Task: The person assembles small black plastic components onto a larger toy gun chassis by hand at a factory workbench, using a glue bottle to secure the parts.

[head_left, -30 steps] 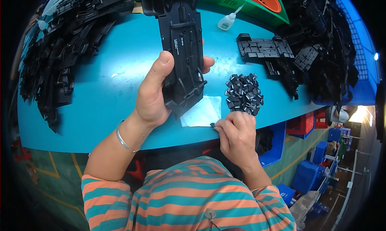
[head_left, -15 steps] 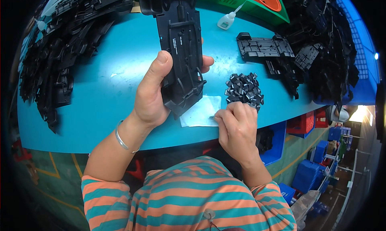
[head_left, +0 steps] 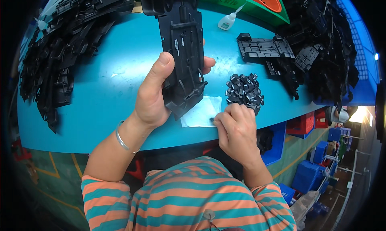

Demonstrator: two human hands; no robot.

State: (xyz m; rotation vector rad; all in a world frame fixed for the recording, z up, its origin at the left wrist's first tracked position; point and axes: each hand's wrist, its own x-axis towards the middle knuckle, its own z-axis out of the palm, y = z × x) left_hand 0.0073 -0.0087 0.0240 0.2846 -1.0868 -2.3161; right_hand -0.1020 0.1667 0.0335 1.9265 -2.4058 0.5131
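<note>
My left hand (head_left: 155,96) grips a long black plastic chassis part (head_left: 181,46), holding it upright above the blue table (head_left: 104,90). My right hand (head_left: 236,128) rests at the table's near edge, fingers pinched on a tiny black piece (head_left: 211,119) over a small white sheet (head_left: 201,112). Just beyond that hand lies a heap of small black clips (head_left: 244,90).
Piles of black plastic parts fill the left side (head_left: 64,50) and the right side (head_left: 321,50). A single flat chassis (head_left: 263,48) lies behind the clips. A small glue bottle (head_left: 228,21) stands at the back near a green tray (head_left: 241,1). Blue bins (head_left: 313,166) sit below.
My right hand has shifted slightly left along the table edge onto the white sheet. The left hand and chassis part stay almost still.
</note>
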